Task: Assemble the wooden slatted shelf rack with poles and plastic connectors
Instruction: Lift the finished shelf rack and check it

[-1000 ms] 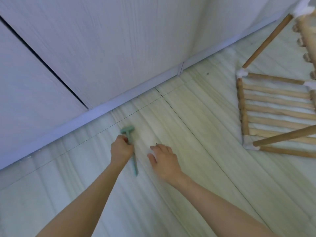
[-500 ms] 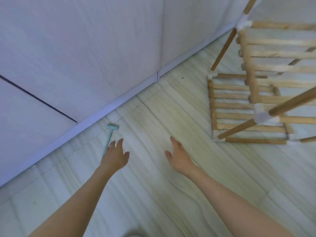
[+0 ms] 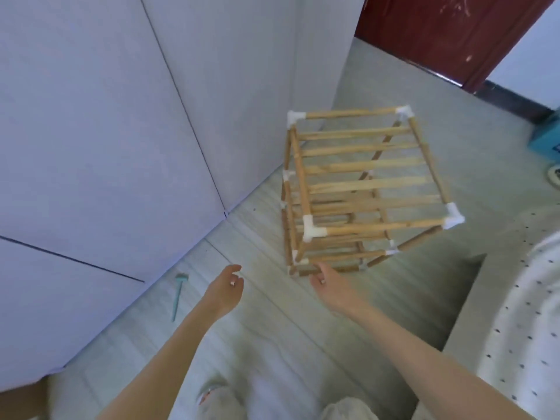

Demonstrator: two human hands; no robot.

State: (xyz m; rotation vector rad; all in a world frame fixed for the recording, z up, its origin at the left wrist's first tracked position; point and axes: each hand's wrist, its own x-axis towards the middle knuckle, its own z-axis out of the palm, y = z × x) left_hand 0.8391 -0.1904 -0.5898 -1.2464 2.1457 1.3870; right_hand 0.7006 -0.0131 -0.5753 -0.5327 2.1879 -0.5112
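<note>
The shelf rack [image 3: 360, 189] stands upright on the floor [image 3: 272, 313] in the right centre of the frame, its long axis vertical, three slatted tiers stacked under white plastic connectors [image 3: 312, 230] at the corners. From my grips it lies ahead and to the right. My right hand [image 3: 328, 283] is the nearer one, almost at the rack's lower near corner, where a bottom pole [image 3: 327, 268] runs across just above it; I cannot tell whether the fingertips touch that pole. Its fingers look loosely bent and hold nothing. My left hand [image 3: 225, 291] hangs in the lower centre, well apart from the rack, fingers relaxed and apart, also holding nothing. A small teal mallet [image 3: 178, 294] lies on the floor left of that hand, beside the white cabinet panels [image 3: 106, 147].

The rack looks fully built, so I judge that what remains is checking or shifting it. There is open floor in front of it and between it and the cabinet panels; a spotted cloth [image 3: 521, 328] crowds the lower right, so I would approach from the left.
</note>
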